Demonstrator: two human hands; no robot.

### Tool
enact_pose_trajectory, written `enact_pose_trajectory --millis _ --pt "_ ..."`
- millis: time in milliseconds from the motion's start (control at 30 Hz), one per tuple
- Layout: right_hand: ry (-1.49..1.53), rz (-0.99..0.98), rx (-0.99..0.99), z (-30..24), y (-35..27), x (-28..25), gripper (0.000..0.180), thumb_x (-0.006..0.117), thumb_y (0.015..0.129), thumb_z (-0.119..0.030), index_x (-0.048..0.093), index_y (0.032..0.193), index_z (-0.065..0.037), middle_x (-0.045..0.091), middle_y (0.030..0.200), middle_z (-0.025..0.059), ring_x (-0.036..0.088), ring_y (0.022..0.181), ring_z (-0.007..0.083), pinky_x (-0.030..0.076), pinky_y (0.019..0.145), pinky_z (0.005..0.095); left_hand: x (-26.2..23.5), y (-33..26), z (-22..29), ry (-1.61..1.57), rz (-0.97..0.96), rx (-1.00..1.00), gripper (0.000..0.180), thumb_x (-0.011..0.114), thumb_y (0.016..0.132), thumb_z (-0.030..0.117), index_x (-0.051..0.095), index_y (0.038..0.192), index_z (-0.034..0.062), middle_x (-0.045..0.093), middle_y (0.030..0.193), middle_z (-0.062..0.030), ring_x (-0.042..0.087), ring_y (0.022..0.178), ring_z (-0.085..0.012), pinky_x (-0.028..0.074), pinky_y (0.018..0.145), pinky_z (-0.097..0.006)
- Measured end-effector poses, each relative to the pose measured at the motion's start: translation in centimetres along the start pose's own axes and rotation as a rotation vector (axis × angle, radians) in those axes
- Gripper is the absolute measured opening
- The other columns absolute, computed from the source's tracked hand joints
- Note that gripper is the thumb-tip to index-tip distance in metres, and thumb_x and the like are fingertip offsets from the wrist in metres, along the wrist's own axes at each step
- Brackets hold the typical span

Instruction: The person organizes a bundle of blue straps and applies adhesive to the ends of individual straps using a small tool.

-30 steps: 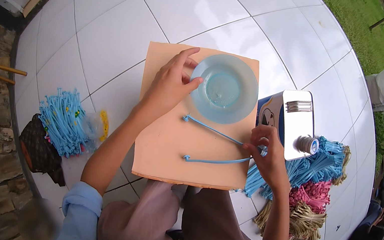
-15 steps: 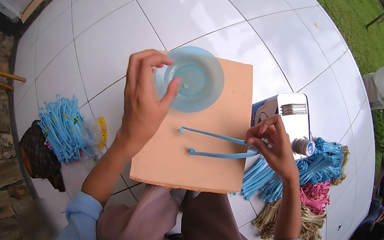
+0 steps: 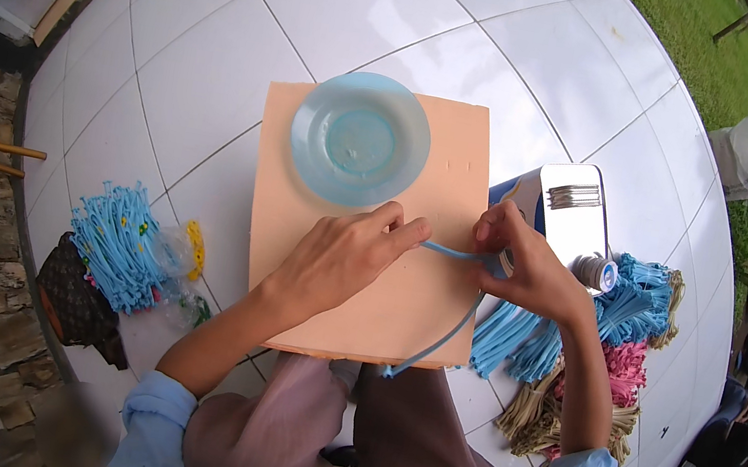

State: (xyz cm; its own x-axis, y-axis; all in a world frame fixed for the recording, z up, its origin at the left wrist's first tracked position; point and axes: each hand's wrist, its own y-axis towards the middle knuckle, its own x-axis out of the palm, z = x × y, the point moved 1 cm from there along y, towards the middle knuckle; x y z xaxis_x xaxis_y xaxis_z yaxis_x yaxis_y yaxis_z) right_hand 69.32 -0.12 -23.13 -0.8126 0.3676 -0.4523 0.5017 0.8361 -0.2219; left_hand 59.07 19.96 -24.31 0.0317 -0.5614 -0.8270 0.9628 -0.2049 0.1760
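Observation:
A thin light-blue cord (image 3: 449, 336) with small knobbed ends is bent between my two hands over the peach-coloured board (image 3: 420, 315). My left hand (image 3: 335, 257) pinches one end between thumb and fingers, hiding its tip. Closed on the cord's bend is my right hand (image 3: 531, 272), at the board's right edge. The other half of the cord trails down from there to the board's near edge. A clear blue glass bowl (image 3: 308, 155) rests on the board's far left part. Something small and clear lies at its bottom, too small to name.
A rectangular tin (image 3: 583, 214) with a round cap stands right of the board. Beyond it lie bundles of blue cords (image 3: 635, 302), pink cords (image 3: 620, 374) and beige cords (image 3: 524, 402). At left, blue cords (image 3: 116, 240) lie on a brown patterned bag (image 3: 72, 292), beside yellow pieces (image 3: 193, 248).
My left hand has left the bowl's edge and moved right and nearer, taking one cord end. The cord's other end has swung toward me. The bowl and board appear slightly higher and left.

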Motion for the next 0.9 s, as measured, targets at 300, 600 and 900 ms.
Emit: enact_pose_trajectory --millis 300,600,900 --pt "0.081 0.219 -0.100 1.2 0.6 -1.3 0.031 0.058 0.068 0.003 0.039 0.091 -0.006 0.059 0.083 0.0073 0.061 0.078 0.0195 0.050 0.072 0.0324 -0.1 0.2 0.8 0.126 0.109 0.053 0.017 0.059 0.072 0.002 0.055 0.088 0.0083 0.047 0.076 -0.0044 0.058 0.064 -0.0177 0.049 0.052 -0.031" --pt "0.095 0.218 -0.076 1.5 1.2 -1.3 0.027 0.060 0.073 0.002 0.039 0.088 -0.006 0.057 0.080 0.0065 0.060 0.078 0.0171 0.049 0.071 0.0290 0.7 0.1 0.6 0.386 0.244 0.259 0.033 0.061 0.061 0.000 0.064 0.094 0.0073 0.051 0.080 -0.0030 0.054 0.077 -0.0154 0.048 0.055 -0.025" --pt "-0.051 0.002 -0.090 1.2 0.9 -1.9 0.031 0.062 0.068 0.001 0.039 0.088 -0.005 0.051 0.084 0.0072 0.056 0.085 0.0225 0.046 0.076 0.0330 -0.1 0.9 0.1 0.433 0.139 0.314 0.028 0.061 0.073 0.003 0.062 0.099 0.0142 0.045 0.074 -0.0013 0.049 0.071 -0.0150 0.043 0.051 -0.025"
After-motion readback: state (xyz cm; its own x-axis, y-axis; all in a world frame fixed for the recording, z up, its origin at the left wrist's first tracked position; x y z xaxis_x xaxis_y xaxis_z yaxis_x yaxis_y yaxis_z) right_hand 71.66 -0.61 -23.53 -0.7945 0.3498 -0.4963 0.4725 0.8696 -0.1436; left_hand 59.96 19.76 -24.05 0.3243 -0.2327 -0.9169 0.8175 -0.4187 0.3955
